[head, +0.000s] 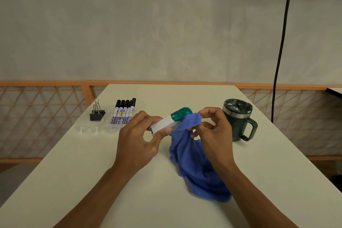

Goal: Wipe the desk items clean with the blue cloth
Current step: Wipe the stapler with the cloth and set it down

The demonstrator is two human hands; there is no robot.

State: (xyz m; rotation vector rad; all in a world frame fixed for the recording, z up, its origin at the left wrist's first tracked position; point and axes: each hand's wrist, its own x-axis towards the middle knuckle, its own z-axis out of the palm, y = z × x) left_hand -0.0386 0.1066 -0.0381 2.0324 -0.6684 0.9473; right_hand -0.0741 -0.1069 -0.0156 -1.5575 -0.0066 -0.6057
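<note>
A white stapler with a green end [171, 119] is held above the white desk [166, 200], tilted up to the right. My left hand [140, 140] grips its white rear end. My right hand [212, 131] pinches the blue cloth [196, 164] against the stapler just below the green end. The rest of the cloth hangs down and bunches on the desk under my right forearm.
Several black-capped markers [124, 114] lie in a clear tray [88, 130] at the back left, beside black binder clips [97, 113]. A dark green lidded mug [237, 119] stands at the right, handle facing right. A black cable [281, 46] hangs behind.
</note>
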